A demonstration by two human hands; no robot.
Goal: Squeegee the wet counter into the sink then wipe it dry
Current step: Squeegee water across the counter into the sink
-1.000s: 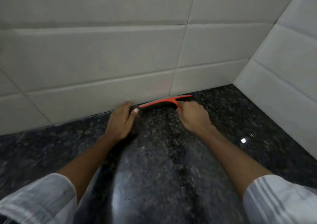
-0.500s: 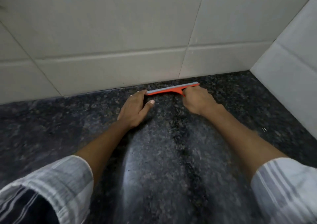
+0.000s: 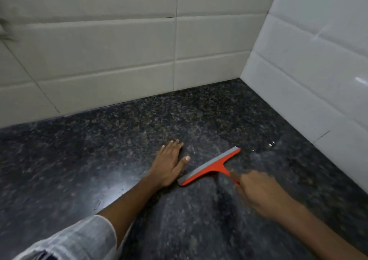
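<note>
Fingers (image 3: 174, 146) of the left hand (image 3: 168, 165) are laid out flat and close together on the counter (image 3: 79, 160), thumb sticking out a bit toward the squeegee (image 3: 211, 166), palm down, not gripping anything. The right hand (image 3: 258, 194) is pretty blurry, but its fingers look curled around the squeegee's orange handle, which mostly disappears under them, so it's got hold of the thing.

The squeegee itself is orange with a grey rubber blade. The blade runs at a slant, its near end just beside the left thumb and its far end pointing toward the right-hand wall (image 3: 318, 70). It sits out in the open part of the counter, well apart from the tiled back wall (image 3: 119, 50).

The counter is dark speckled stone and looks shiny, with a few small droplets near the left forearm and a glint of water over by the right wall. A light striped sleeve (image 3: 75, 239) shows at the bottom left. No sink in view.
</note>
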